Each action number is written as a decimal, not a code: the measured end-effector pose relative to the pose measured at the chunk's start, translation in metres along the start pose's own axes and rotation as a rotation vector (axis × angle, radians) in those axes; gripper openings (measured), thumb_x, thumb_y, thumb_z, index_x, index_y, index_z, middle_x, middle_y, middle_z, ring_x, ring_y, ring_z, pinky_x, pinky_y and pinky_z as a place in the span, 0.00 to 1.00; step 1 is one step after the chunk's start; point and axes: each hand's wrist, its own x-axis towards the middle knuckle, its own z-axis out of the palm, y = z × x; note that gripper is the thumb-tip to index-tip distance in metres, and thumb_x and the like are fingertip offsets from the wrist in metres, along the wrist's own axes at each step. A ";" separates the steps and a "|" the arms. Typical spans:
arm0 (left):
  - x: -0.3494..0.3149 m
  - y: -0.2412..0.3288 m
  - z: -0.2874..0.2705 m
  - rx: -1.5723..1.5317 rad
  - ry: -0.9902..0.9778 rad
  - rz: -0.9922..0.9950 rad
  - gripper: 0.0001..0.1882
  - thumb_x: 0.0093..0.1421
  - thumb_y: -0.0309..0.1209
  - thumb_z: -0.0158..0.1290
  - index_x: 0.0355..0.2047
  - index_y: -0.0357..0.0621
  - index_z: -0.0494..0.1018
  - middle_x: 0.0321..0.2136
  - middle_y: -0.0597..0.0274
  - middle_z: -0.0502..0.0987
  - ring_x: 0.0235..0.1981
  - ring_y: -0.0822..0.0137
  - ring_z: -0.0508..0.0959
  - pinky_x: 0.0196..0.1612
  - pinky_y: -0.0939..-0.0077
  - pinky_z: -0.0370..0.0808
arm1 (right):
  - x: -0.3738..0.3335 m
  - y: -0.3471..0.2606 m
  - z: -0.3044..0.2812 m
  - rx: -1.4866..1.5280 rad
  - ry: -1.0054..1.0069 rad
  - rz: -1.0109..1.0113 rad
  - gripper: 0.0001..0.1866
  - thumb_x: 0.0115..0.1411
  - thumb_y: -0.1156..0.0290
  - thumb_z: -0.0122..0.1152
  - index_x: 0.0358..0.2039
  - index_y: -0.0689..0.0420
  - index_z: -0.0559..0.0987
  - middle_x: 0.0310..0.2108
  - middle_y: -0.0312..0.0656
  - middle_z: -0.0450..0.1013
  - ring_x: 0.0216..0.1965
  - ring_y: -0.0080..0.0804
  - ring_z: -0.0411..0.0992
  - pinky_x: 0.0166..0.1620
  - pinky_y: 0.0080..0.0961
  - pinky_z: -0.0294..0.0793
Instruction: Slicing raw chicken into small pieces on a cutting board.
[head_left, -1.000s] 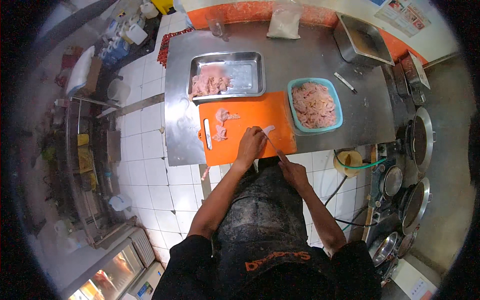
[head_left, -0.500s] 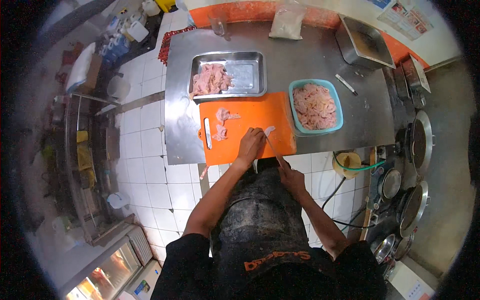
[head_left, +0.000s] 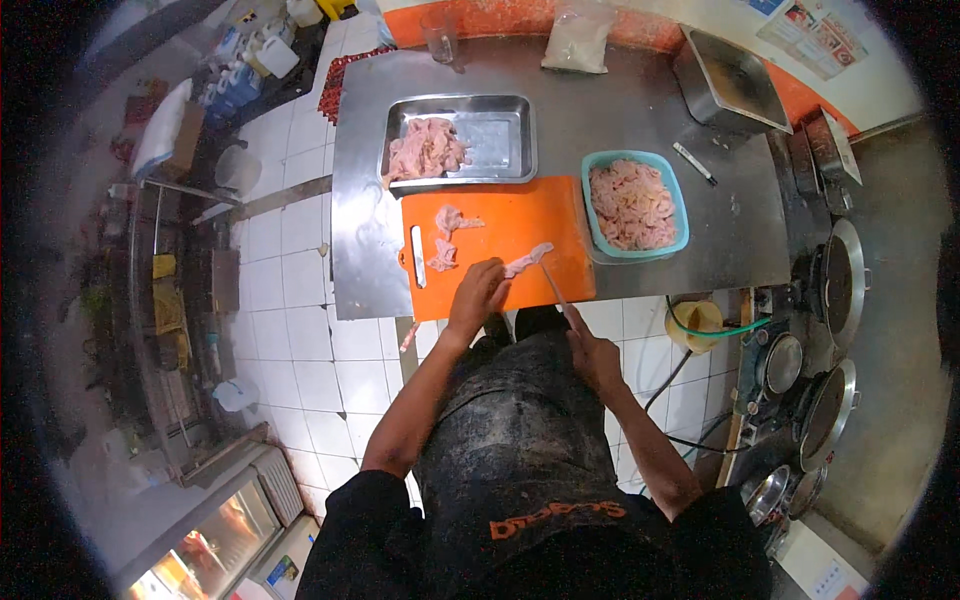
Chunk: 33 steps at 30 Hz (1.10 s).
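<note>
My right hand point(head_left: 597, 358) grips a knife point(head_left: 556, 291) by its handle; the blade tip meets a pale strip of raw chicken point(head_left: 530, 260) on the orange cutting board point(head_left: 550, 210). With fingers bent together, my left hand point(head_left: 478, 294) holds the strip's left end near the board's front edge. Two small chicken pieces, an upper one point(head_left: 452, 218) and a lower one point(head_left: 443, 256), lie farther left on the board. Beyond it, a steel tray point(head_left: 500, 150) carries a heap of raw chicken point(head_left: 425, 150) in its left half. A light blue tub point(head_left: 684, 225) full of chicken pieces point(head_left: 632, 205) stands to the right.
On the steel table point(head_left: 720, 250) lie a marker pen point(head_left: 695, 163) and a bag of white powder point(head_left: 579, 38). A drinking glass point(head_left: 439, 42) and a deep steel pan point(head_left: 733, 82) stand at the back. Several pans, including a large wok point(head_left: 842, 290), line the right side.
My left hand has shifted left and slightly down, and more of the chicken strip shows stretched between it and the knife. My right hand has moved a little right and down with the knife.
</note>
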 end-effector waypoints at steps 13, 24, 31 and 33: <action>-0.007 -0.049 0.056 -0.071 0.038 0.008 0.10 0.51 0.24 0.57 0.36 0.36 0.75 0.38 0.55 0.74 0.41 0.53 0.74 0.44 0.64 0.73 | 0.024 -0.005 0.061 0.090 0.150 -0.108 0.27 0.67 0.55 0.40 0.66 0.40 0.54 0.17 0.51 0.73 0.17 0.50 0.73 0.23 0.45 0.72; 0.008 -0.029 0.049 -0.023 -0.030 -0.003 0.08 0.49 0.23 0.56 0.31 0.38 0.75 0.34 0.57 0.75 0.38 0.56 0.74 0.41 0.66 0.73 | 0.048 -0.006 0.070 0.003 0.081 -0.014 0.29 0.66 0.59 0.43 0.66 0.41 0.52 0.17 0.50 0.73 0.17 0.50 0.72 0.22 0.47 0.71; -0.001 -0.056 0.065 0.034 -0.036 0.006 0.07 0.48 0.23 0.56 0.31 0.38 0.75 0.33 0.58 0.75 0.36 0.57 0.73 0.40 0.67 0.73 | 0.058 0.003 0.089 0.003 0.208 -0.120 0.31 0.65 0.60 0.46 0.67 0.41 0.50 0.16 0.49 0.73 0.16 0.48 0.72 0.21 0.46 0.72; -0.001 -0.072 0.075 -0.207 -0.158 -0.138 0.07 0.48 0.22 0.56 0.30 0.38 0.75 0.33 0.58 0.74 0.36 0.57 0.73 0.40 0.67 0.73 | 0.070 0.003 0.091 -0.011 0.251 -0.153 0.32 0.65 0.60 0.47 0.67 0.41 0.50 0.15 0.48 0.72 0.15 0.46 0.72 0.20 0.45 0.71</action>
